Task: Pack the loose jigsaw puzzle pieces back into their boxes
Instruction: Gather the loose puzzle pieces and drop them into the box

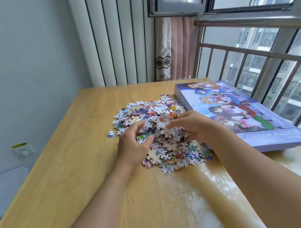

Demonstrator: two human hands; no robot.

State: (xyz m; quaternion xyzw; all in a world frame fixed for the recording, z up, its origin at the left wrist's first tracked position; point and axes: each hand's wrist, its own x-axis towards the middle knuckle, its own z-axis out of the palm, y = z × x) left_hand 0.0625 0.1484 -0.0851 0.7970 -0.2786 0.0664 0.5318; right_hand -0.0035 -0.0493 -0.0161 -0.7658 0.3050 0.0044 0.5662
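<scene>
Forearms reach in from the near edge over a pale wooden table [68, 157], its right side glazed with window glare. Left hand [132, 144] and right hand [194, 126] cup opposite sides of a heap of loose puzzle pieces [157, 117] at the table's middle, fingers curled and half open, gathering pieces between them. One stray piece [111, 133] lies just left of the heap. Touching the heap's right side is a closed purple jigsaw box [236, 110]. Beyond stand a ribbed white radiator [114, 37], a pink curtain [182, 47] and a barred window [260, 49]. Grey wall at left carries a socket [23, 150].
</scene>
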